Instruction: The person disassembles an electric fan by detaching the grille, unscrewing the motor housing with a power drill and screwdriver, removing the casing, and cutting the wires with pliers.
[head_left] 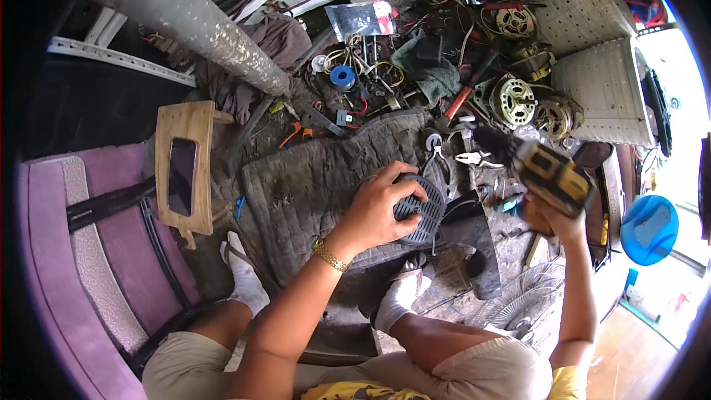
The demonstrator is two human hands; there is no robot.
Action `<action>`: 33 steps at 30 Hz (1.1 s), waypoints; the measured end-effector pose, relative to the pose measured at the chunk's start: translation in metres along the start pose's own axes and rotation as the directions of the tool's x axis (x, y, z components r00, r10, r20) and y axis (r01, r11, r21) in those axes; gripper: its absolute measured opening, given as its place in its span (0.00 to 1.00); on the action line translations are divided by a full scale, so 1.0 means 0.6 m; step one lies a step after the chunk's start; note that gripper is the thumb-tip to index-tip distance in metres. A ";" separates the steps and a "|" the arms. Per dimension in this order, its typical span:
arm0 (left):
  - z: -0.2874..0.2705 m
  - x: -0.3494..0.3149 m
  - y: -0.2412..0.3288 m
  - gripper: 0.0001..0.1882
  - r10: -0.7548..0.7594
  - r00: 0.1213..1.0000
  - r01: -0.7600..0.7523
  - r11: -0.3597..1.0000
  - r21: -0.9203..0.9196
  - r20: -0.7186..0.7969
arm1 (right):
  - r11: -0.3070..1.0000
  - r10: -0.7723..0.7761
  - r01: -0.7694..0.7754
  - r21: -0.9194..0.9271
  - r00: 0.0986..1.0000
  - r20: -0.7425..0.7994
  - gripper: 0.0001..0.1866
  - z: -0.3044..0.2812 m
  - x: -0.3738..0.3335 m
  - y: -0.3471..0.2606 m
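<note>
At the person's left runs one long purple seat (111,215), and in front of the feet one grey quilted mat (296,185) is spread out. One wire fan guard (529,300) lies at the lower right.

Next in size comes one yellow-and-black power tool (555,178), blurred, with the right grip (554,216) wrapped about it. Its dark nose looks to be apart from the cover. Good handling would likely mean keeping that nose turned away from the opposite fingers, the wrist firm and the tool in line with whatever it meets.

Over the right part of the mat is one black slotted cover (426,226), round, pinched along its left side by the thumb and fingers of the left grip (381,207); whether it touches the mat I cannot tell. It is probably best held by its rim, with little pressure on the thin slats, and steadied against the padding.

Smaller still, by count: at least three round metal housings (511,101) at upper right, two pairs of pliers (437,154) just beyond the cover, and one blue spool (342,77) beyond the mat.
</note>
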State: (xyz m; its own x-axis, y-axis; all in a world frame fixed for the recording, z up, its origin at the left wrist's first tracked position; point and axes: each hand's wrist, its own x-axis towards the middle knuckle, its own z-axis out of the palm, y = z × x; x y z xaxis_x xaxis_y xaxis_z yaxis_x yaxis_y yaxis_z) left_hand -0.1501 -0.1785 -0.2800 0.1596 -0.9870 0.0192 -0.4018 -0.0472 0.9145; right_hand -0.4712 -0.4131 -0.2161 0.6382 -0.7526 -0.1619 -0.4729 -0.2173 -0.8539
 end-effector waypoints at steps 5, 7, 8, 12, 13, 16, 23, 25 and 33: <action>-0.003 -0.004 -0.004 0.15 -0.036 0.999 0.036 0.999 0.009 -0.005 | 0.976 0.104 -0.061 -0.207 0.974 0.203 0.24 -0.002 -0.095 -0.117; -0.001 -0.006 -0.005 0.15 -0.043 0.999 0.043 0.999 0.015 -0.007 | 0.973 0.224 -0.196 -0.123 0.931 0.287 0.24 0.017 -0.095 -0.147; -0.001 -0.008 -0.006 0.15 -0.049 0.999 0.050 0.999 0.020 -0.010 | 0.977 0.168 -0.114 -0.181 0.934 0.317 0.24 0.025 -0.095 -0.146; 0.002 -0.003 -0.002 0.13 -0.046 0.999 0.046 0.998 0.042 -0.006 | 0.981 0.059 0.007 -0.191 0.939 0.338 0.24 0.037 -0.093 -0.136; 0.001 -0.003 -0.003 0.13 -0.046 0.999 0.046 0.999 0.023 -0.006 | 0.980 0.046 0.025 -0.196 0.937 0.346 0.24 0.037 -0.092 -0.134; -0.001 -0.004 -0.003 0.12 -0.050 0.999 0.050 0.999 0.005 -0.004 | 0.971 0.015 0.077 -0.226 0.924 0.383 0.24 0.037 -0.092 -0.129; -0.001 -0.004 -0.004 0.11 -0.028 0.999 0.029 0.999 0.024 -0.020 | 0.934 -0.027 0.189 -0.304 0.884 0.467 0.25 0.023 -0.099 -0.120; 0.003 -0.003 -0.006 0.11 -0.026 0.999 0.026 0.999 0.023 -0.022 | 0.960 -0.012 0.131 -0.247 0.903 0.429 0.25 0.032 -0.096 -0.130; -0.001 -0.003 -0.007 0.12 -0.010 1.000 0.011 0.996 0.085 -0.009 | 0.916 -0.088 0.300 -0.267 0.799 0.595 0.22 0.042 -0.023 -0.205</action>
State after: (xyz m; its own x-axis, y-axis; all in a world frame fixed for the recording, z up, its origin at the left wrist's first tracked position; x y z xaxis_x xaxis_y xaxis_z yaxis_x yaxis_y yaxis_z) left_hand -0.1484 -0.1762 -0.2835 0.1716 -0.9851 0.0139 -0.4749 -0.0704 0.8772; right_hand -0.4065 -0.3605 -0.1213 0.9130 -0.2118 -0.3488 -0.4039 -0.5909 -0.6984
